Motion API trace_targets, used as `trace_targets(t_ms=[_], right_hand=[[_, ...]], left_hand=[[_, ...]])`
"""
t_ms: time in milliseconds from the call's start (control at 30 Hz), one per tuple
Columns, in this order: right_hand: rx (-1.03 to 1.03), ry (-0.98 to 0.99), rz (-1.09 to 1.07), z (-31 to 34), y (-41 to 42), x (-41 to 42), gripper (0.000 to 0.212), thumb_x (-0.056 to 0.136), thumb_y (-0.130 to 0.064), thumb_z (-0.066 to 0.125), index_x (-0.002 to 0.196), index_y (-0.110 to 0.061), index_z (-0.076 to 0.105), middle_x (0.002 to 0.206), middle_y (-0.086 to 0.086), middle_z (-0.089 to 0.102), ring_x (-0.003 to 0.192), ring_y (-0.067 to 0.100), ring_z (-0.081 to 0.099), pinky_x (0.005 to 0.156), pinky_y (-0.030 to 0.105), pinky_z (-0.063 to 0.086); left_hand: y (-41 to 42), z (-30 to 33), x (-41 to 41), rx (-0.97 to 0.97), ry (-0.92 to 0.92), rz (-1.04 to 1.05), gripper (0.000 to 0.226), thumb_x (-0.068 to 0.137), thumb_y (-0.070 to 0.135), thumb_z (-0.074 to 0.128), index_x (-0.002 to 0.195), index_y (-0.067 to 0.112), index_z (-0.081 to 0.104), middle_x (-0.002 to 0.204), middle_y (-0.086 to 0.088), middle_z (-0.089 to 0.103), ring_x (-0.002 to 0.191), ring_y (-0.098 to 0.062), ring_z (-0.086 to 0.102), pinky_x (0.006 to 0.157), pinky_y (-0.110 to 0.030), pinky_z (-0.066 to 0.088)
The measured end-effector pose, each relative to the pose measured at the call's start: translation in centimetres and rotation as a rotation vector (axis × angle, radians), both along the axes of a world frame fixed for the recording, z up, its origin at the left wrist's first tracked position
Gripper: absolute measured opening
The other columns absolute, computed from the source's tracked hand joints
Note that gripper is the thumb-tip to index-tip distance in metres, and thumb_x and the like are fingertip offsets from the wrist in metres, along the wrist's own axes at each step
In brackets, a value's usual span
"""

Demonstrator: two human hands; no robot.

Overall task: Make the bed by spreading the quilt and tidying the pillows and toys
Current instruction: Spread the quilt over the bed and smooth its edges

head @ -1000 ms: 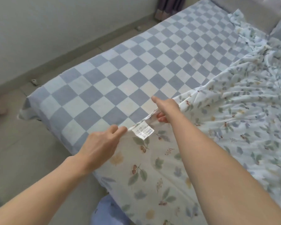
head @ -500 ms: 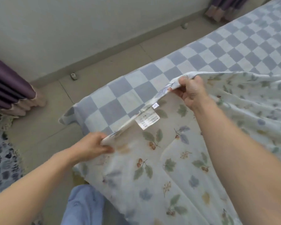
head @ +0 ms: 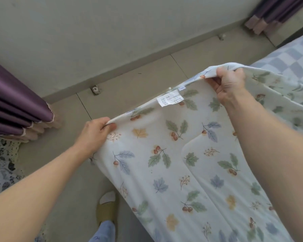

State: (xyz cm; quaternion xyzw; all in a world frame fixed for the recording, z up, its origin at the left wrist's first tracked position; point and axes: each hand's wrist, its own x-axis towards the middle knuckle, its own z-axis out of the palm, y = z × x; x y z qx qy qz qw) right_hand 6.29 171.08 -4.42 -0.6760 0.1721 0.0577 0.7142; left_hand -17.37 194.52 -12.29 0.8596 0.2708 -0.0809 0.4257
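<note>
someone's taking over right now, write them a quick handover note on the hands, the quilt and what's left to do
Left hand: grips the quilt at its edge, near a corner.
Right hand: grips the same edge further along, raised higher; the care label hangs between the two hands.
Quilt: its near end is lifted off the bed and hangs towards the floor; the rest trails right over the checked sheet.
Done: edge found and held in both hands.
Left: spread the quilt flat over the bed, then tidy pillows and toys, none of which are in view.

Both arms [head: 42,186] are seen bare, no sleeves. A white sock [head: 108,197] in an olive slipper [head: 105,213] is worn, with pale blue trousers [head: 103,231] above.
</note>
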Motion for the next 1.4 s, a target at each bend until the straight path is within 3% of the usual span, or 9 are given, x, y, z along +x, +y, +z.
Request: trace_targets(t_ms=[133, 267, 367, 467, 600, 733, 1000, 1233, 1400], right_hand=[[0.036, -0.047, -0.004, -1.3, 2.1, 1.6, 0.025, 0.078, 0.016, 0.042, 0.094, -0.003, 0.042, 0.096, 0.021, 0.052, 0.084, 0.032, 0.060, 0.054, 0.032, 0.056], [0.031, -0.056, 0.007, -3.7, 4.6, 2.2, 0.020, 0.082, 0.012, 0.043, 0.087, -0.007, 0.041, 0.097, 0.021, 0.051, 0.085, 0.033, 0.059, 0.063, 0.039, 0.059], [-0.164, 0.028, 0.078, -6.3, 5.0, 1.3, 0.029, 0.087, 0.005, 0.046, 0.111, -0.012, 0.045, 0.107, 0.009, 0.057, 0.084, 0.012, 0.056, 0.072, 0.023, 0.051], [-0.220, 0.083, 0.210, -8.0, 5.4, -0.6, 0.050, 0.091, 0.000, 0.043, 0.138, -0.011, 0.029, 0.135, 0.009, 0.047, 0.099, 0.007, 0.050, 0.079, 0.016, 0.039], [-0.158, 0.032, 0.075, -7.4, 4.3, -4.0, 0.048, 0.090, 0.002, 0.045, 0.135, -0.011, 0.033, 0.122, 0.008, 0.059, 0.110, 0.013, 0.054, 0.100, 0.029, 0.041], [-0.080, 0.007, -0.125, -4.3, -0.7, -9.6, 0.041, 0.091, 0.004, 0.045, 0.129, -0.010, 0.040, 0.108, 0.006, 0.063, 0.097, 0.012, 0.061, 0.090, 0.024, 0.046], [-0.071, 0.076, -0.365, 2.1, -11.8, -25.4, 0.029, 0.094, 0.002, 0.043, 0.117, -0.014, 0.049, 0.090, -0.001, 0.067, 0.082, 0.010, 0.065, 0.080, 0.021, 0.051], [-0.113, 0.093, -0.756, 11.0, -21.6, -44.1, 0.026, 0.093, 0.002, 0.042, 0.099, -0.020, 0.054, 0.081, 0.000, 0.067, 0.066, 0.003, 0.065, 0.066, 0.012, 0.050], [-0.105, 0.090, -1.037, 15.0, -24.9, -54.9, 0.025, 0.093, 0.002, 0.043, 0.093, -0.020, 0.057, 0.077, 0.001, 0.067, 0.061, 0.004, 0.063, 0.065, 0.016, 0.049]], left_hand=[[1.7, -2.4, 1.2, 0.030, -0.004, 0.080, 0.030, 0.090, 0.025, 0.053, 0.065, 0.008, 0.048, 0.062, -0.007, 0.049, 0.069, -0.030, 0.047, 0.061, -0.033, 0.034], [3.0, -4.1, 1.9, 0.097, 0.037, 0.104, 0.033, 0.091, 0.025, 0.051, 0.063, 0.008, 0.045, 0.059, -0.005, 0.044, 0.067, -0.029, 0.042, 0.052, -0.029, 0.027], [2.5, -5.3, 2.3, 0.047, 0.061, -0.084, 0.024, 0.091, 0.018, 0.050, 0.070, 0.009, 0.050, 0.065, -0.006, 0.051, 0.071, -0.028, 0.047, 0.057, -0.032, 0.033], [1.5, -6.1, 2.4, 0.011, 0.113, -0.160, 0.018, 0.093, 0.012, 0.046, 0.103, 0.014, 0.060, 0.095, -0.008, 0.064, 0.090, -0.026, 0.055, 0.075, -0.031, 0.041], [0.4, -6.0, 2.1, 0.104, 0.150, -0.263, 0.036, 0.094, 0.009, 0.038, 0.128, 0.017, 0.049, 0.117, -0.007, 0.058, 0.111, -0.026, 0.050, 0.084, -0.030, 0.035], [-2.3, -2.6, 3.7, 0.232, -0.029, -0.407, 0.045, 0.089, -0.002, 0.038, 0.131, 0.011, 0.047, 0.131, -0.012, 0.050, 0.122, -0.031, 0.044, 0.096, -0.038, 0.034], [-15.0, 7.6, 4.0, 0.170, -0.247, -0.734, 0.033, 0.095, 0.007, 0.038, 0.123, 0.014, 0.054, 0.123, -0.006, 0.057, 0.115, -0.027, 0.052, 0.085, -0.035, 0.040], [-31.2, 16.4, -4.6, 0.095, -0.324, -1.255, 0.031, 0.097, 0.014, 0.039, 0.122, 0.017, 0.056, 0.124, -0.004, 0.060, 0.109, -0.026, 0.057, 0.079, -0.031, 0.040], [-39.3, 20.6, -11.6, 0.082, -0.369, -1.553, 0.028, 0.096, 0.017, 0.044, 0.119, 0.020, 0.058, 0.124, 0.001, 0.060, 0.109, -0.023, 0.058, 0.081, -0.030, 0.042]])
